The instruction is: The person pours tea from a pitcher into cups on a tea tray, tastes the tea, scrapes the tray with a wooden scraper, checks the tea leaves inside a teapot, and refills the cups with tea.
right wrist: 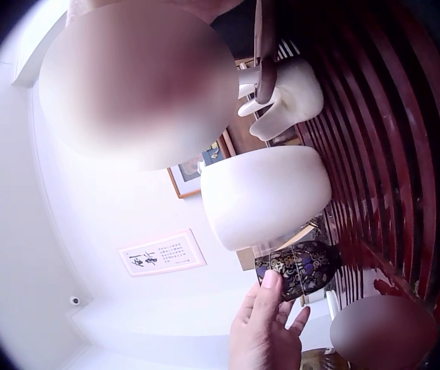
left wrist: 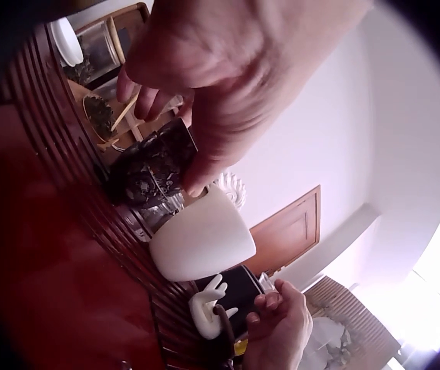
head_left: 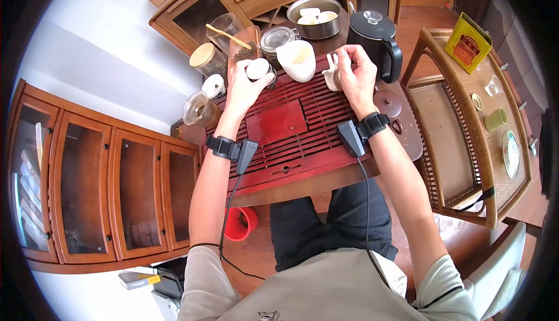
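Observation:
My left hand (head_left: 247,85) grips a dark patterned cup (left wrist: 154,166) with a white round top, low over the slatted red tea tray (head_left: 273,124). A large white pitcher (head_left: 297,60) stands between the two hands. At right, my right hand (head_left: 358,76) pinches a slim brown piece (right wrist: 265,62) with bent fingers. This piece overlaps a white hand-shaped stand (left wrist: 206,312); cannot tell what it is. A blurred patch hides much of the right hand in the right wrist view.
A black kettle (head_left: 372,30) and a metal pot (head_left: 314,18) stand behind the tray. Glass jars, one with a wooden lid (head_left: 202,55), line the left back. A brown teapot (head_left: 387,104) sits by the right forearm. A wicker cart (head_left: 431,117) is at right.

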{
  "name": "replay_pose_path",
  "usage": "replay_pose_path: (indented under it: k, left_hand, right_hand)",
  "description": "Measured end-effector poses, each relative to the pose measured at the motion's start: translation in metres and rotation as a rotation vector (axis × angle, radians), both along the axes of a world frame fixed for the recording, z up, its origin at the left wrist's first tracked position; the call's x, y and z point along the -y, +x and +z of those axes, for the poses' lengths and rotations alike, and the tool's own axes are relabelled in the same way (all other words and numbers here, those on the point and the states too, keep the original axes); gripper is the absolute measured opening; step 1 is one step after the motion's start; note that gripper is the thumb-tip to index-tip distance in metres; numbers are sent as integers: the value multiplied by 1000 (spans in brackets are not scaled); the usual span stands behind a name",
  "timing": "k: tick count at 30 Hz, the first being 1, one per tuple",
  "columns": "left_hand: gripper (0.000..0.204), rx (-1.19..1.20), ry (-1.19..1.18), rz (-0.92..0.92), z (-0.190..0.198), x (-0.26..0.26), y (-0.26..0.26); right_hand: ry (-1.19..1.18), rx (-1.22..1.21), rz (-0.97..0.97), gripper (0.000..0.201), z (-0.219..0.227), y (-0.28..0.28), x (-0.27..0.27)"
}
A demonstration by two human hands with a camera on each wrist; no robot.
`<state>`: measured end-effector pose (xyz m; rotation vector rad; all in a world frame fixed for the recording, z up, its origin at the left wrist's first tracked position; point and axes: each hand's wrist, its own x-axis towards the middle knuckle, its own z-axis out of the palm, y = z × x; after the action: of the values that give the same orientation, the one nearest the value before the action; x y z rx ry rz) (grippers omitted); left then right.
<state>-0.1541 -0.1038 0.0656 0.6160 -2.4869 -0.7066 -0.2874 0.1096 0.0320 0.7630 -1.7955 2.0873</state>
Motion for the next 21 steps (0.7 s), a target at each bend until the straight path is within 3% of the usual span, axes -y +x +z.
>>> replay_pose_path:
  k: [2,5,6,8,9,12,13,14,15,18,19,21]
  left_hand:
    - [67,23,-19,-5,-2,2,2]
    - [63,-134,-160,11,-3,5,9]
    - [60,-170,-165,18,12,-5,17]
    - [23,-391,-196,-64,43,-28,37]
    - [14,-492,-168,-110,64,-45,50]
    - [7,-646,-329,17,122,-119,110]
    - [15,-732,-299,-148,130,-131,133]
    - [23,-765,-512,-137,137,-142,149]
    - [23,-784,-494,-113,147,-152,164]
    - [27,-1073,-159,-413,168,-168,210]
    - [24,-1206,-203,-358,164,-166,221]
    - [24,-1247,-195,-335,161,-167,232]
  right_hand:
    - [-2,-4,-6,12,-1,0,0]
    - [-4,6,-11,13,0,1,0]
    - [1,3,-12,13,-1,0,1]
    - [-16,12,-24,13,-7,-4,2]
    - [-33,11,-10,13,-8,-5,3]
    - [-32,-11,-30,12,-8,-6,4]
    - [-27,5,-25,12,-6,-5,3]
    - [-39,-16,-24,13,-5,-4,3]
    - [-41,14,0,13,-8,-7,3]
    - [-28,27,40,13,-13,-13,4]
    - [-47,33,40,13,-15,-14,4]
    - [-46,69,60,12,-14,-13,1]
